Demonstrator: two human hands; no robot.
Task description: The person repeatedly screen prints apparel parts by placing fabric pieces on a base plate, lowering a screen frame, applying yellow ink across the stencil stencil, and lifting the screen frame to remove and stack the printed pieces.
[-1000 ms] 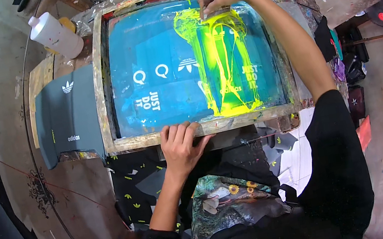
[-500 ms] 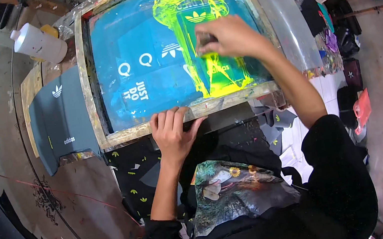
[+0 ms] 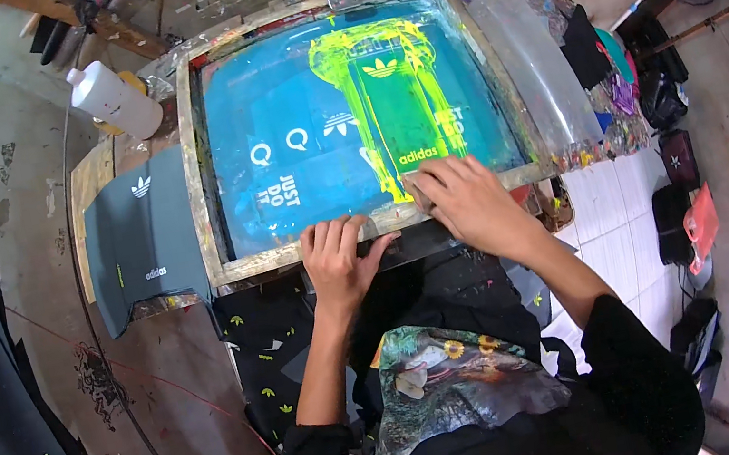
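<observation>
A wooden-framed printing screen (image 3: 266,261) with blue mesh lies across the worktable. Bright yellow ink (image 3: 333,64) is smeared around a greenish strip on its right half, where a leaf-like emblem and lettering show through. My left hand (image 3: 338,263) grips the frame's near rail, fingers over the top and thumb along the edge. Close to that rail, at the near end of the inked strip, my right hand (image 3: 470,210) is closed on a squeegee (image 3: 416,191). Most of the squeegee is hidden beneath the fingers.
Left of the screen lies a dark grey fabric piece (image 3: 135,242) with white prints, and behind it stands a white bottle (image 3: 117,100). A clear plastic sheet (image 3: 540,68) covers the table's right side. Printed dark fabric (image 3: 271,359) lies below the near edge.
My right hand has pulled the squeegee toward me from mid-screen to the near rail, leaving the strip more evenly green. My left hand stays on the frame; the view has shifted slightly.
</observation>
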